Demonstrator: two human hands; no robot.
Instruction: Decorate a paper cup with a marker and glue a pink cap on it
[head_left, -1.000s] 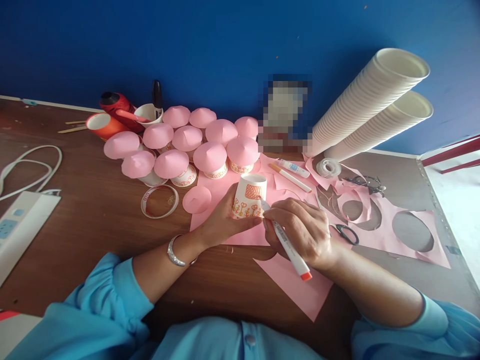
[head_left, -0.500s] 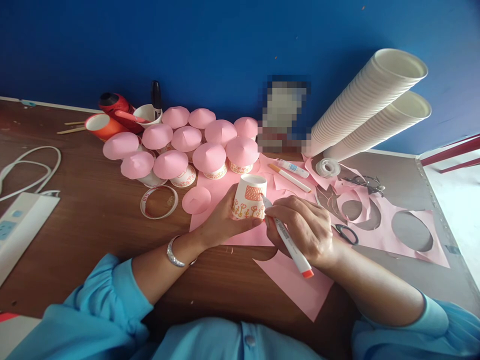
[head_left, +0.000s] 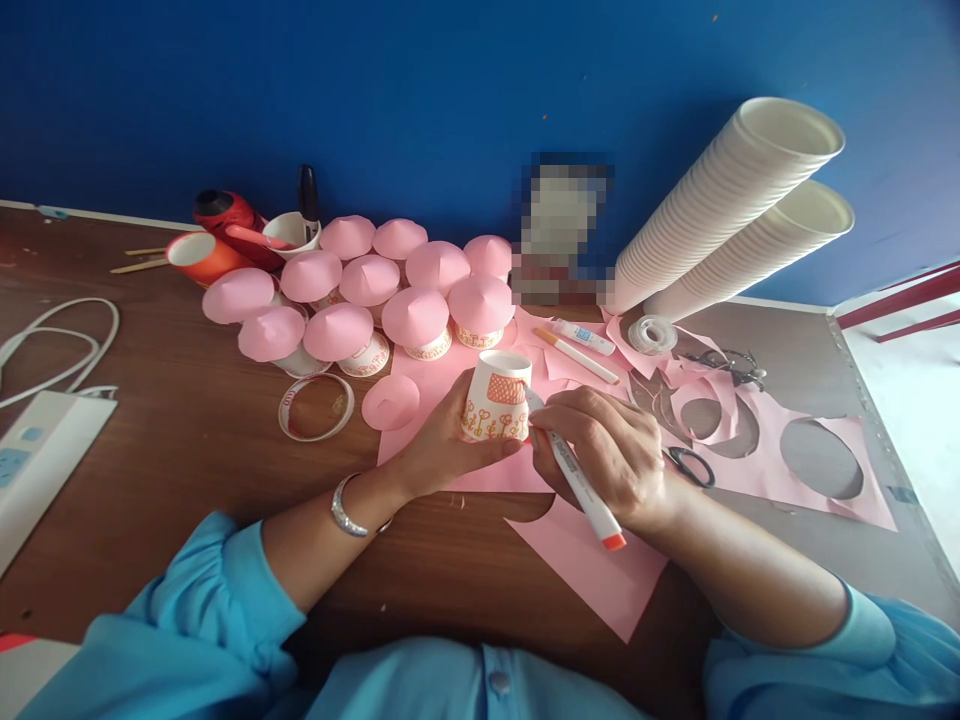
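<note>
A cup (head_left: 497, 398) is held by the left hand (head_left: 442, 440), a marker (head_left: 587, 490) by the right hand (head_left: 611, 450), fingers closed around both — colouring, seemingly; for another stroke, steadiness is needed.

A brown table (head_left: 202, 450) carries a cluster of cone-topped paper cups (head_left: 367, 358), some standing on a pink sheet (head_left: 433, 378). On its left lie a white power strip (head_left: 56, 445) and cable (head_left: 118, 318); on its right, two leaning cup stacks (head_left: 690, 210), a tape roll (head_left: 652, 335) and cut pink paper (head_left: 750, 475).
</note>
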